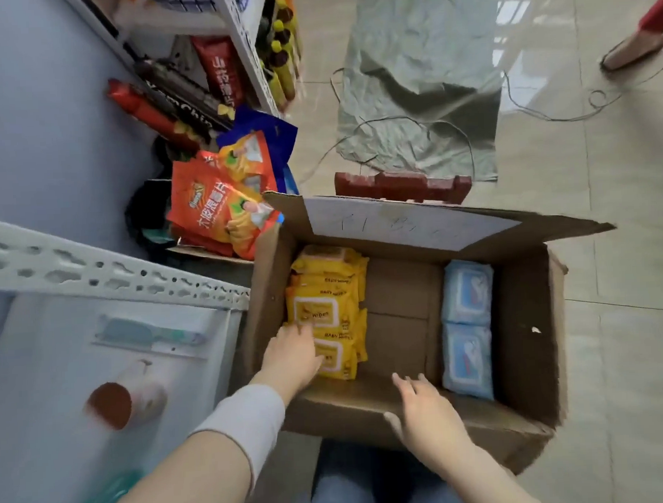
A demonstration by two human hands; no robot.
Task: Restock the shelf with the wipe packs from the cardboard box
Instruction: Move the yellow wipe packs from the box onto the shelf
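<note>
An open cardboard box point(523, 319) stands on the floor in front of me. Several yellow baby wipe packs point(324, 289) are stacked along its left inner side. Two blue wipe packs point(468, 325) lie along its right side. My left hand point(293, 357) reaches into the box and touches the nearest yellow packs with its fingers extended. My right hand point(424, 410) rests on the box's near wall, fingers straight and spread, holding nothing. A white metal shelf point(106, 272) stands to my left.
The shelf board holds a brown-lidded bottle point(127, 402) and a toothbrush pack point(151, 333). Orange snack bags point(222, 210) fill a box beside it. A red plastic block point(403, 185), a grey sheet point(421, 87) and a loose cable point(450, 132) lie on the tiled floor. Someone's foot point(632, 50) is at top right.
</note>
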